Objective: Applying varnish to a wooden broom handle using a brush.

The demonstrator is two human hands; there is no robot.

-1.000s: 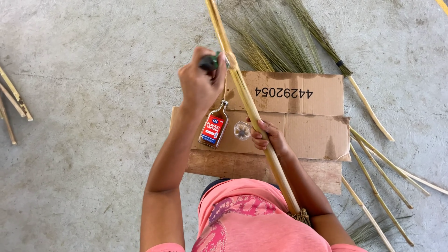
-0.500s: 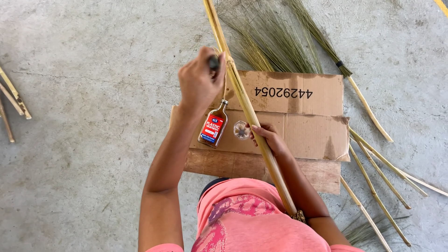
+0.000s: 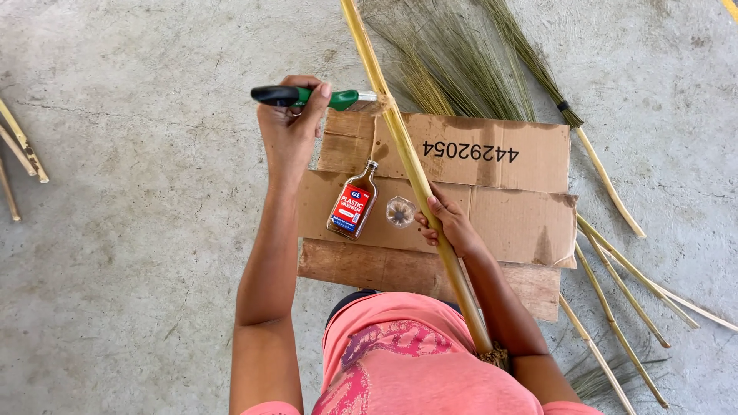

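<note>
Over flattened cardboard (image 3: pixel 492 211) on a concrete floor, a brush meets a bamboo pole.

Left hand (image 3: pixel 290 127) is closed around the brush (image 3: pixel 307 97), whose green-and-black handle lies level, bristle end pointing right and touching the pole (image 3: pixel 411 169). Right hand (image 3: pixel 446 223) is wrapped around that pole, whose long axis runs from the lap up and slightly left, out of the top of view. Just left of the pole a small bottle (image 3: pixel 354 201) lies on the cardboard, neck pointing up, beside a clear cap (image 3: pixel 400 211).
</note>
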